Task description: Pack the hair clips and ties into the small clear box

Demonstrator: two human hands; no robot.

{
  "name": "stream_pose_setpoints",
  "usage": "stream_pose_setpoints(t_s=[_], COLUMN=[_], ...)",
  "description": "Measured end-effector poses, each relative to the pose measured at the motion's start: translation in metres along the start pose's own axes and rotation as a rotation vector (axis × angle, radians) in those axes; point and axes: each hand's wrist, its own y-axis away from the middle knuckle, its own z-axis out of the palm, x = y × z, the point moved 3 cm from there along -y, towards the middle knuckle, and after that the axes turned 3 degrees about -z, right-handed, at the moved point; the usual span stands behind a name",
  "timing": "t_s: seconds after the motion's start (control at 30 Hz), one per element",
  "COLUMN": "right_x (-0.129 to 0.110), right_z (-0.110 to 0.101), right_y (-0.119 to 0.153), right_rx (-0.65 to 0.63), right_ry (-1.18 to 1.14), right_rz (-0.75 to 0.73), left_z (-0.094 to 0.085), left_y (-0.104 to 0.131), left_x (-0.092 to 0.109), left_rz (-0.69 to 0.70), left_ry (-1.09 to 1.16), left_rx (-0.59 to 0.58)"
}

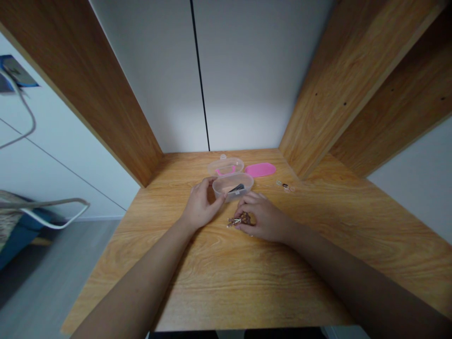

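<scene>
A clear plastic box stands on the wooden table with its lid hinged open behind it; a pink handle shows at the lid. Inside the box lie dark, slim hair clips. My left hand grips the box's left end, thumb at the front and fingers at the side. Just in front of the box, my right hand is closed on a shiny gold-brown bunch of small metal pieces, low over the table. The fingers partly hide the bunch, so its exact kind is unclear.
A flat pink tray lies right of the lid. Several small hair ties rest farther right. Wooden uprights flank the table, with a white panel at the back. A white cable hangs at left.
</scene>
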Motion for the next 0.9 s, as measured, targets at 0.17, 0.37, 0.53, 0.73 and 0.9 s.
stream_pose_setpoints(t_s=[0.17, 0.37, 0.53, 0.73, 0.9], right_x=[-0.002, 0.003, 0.011, 0.013, 0.018], right_z=[-0.001, -0.019, -0.033, -0.035, -0.029], right_y=[0.0, 0.002, 0.009, 0.01, 0.006], right_rx=[0.028, 0.337, 0.592, 0.631, 0.579], right_ry=[0.045, 0.043, 0.143, 0.215, 0.202], right_rz=[-0.059, -0.115, 0.024, 0.088, 0.126], left_z=[0.0, 0.0, 0.0, 0.002, 0.001], left_y=[0.0, 0.0, 0.001, 0.004, 0.005], left_x=[0.0, -0.001, 0.003, 0.013, 0.016], left_rz=[0.001, 0.005, 0.023, 0.094, 0.138], left_ry=[-0.006, -0.002, 0.016, 0.019, 0.013], left_rx=[-0.006, -0.001, -0.037, -0.106, -0.123])
